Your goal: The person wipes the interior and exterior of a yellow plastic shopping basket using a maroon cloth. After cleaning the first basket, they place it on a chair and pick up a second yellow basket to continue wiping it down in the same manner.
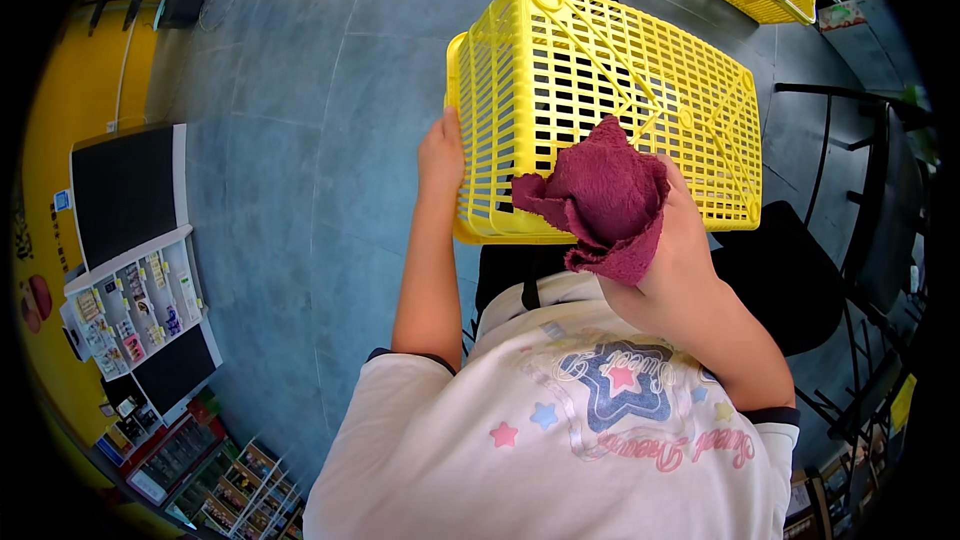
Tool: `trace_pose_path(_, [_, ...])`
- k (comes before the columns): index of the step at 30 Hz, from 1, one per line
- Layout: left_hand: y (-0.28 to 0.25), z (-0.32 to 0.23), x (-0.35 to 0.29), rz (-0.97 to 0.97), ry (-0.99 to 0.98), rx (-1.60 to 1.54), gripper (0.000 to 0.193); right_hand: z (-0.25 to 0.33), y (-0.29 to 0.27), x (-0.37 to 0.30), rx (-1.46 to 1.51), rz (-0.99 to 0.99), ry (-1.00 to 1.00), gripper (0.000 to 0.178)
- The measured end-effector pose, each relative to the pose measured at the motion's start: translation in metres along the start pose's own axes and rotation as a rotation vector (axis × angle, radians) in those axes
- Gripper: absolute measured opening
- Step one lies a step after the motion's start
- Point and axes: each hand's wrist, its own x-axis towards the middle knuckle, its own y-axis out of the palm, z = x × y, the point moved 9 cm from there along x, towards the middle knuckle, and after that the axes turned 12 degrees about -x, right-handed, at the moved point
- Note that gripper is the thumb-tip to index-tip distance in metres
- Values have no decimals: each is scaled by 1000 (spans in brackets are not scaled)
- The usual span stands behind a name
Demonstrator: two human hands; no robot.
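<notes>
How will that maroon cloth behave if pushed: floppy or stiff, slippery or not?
The maroon cloth is probably floppy: it is bunched up with loose, folded edges. It's likely light, as those edges look thin. Its fuzzy-looking surface suggests it shouldn't be very slippery.

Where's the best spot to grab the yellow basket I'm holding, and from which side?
Likely the rim of the yellow basket, from the left, near your left hand: the base faces you, and that projecting rim gives a hand an edge to hook.
</notes>
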Motion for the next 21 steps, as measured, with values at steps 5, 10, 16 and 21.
trace_pose_path(5, [0,14,10,17,60,-79,52,-45,39,-18,962,110,608,31])
trace_pose_path(10, [4,22,10,48,-11,-162,52,-66,29,-26,969,-171,630,32])
trace_pose_path(16, [8,33,20,85,-17,-201,52,-16,29,-9,242,-86,-2,40])
trace_pose_path(21, [11,34,20,103,-14,-154,54,-20,40,-6,425,-9,2,42])
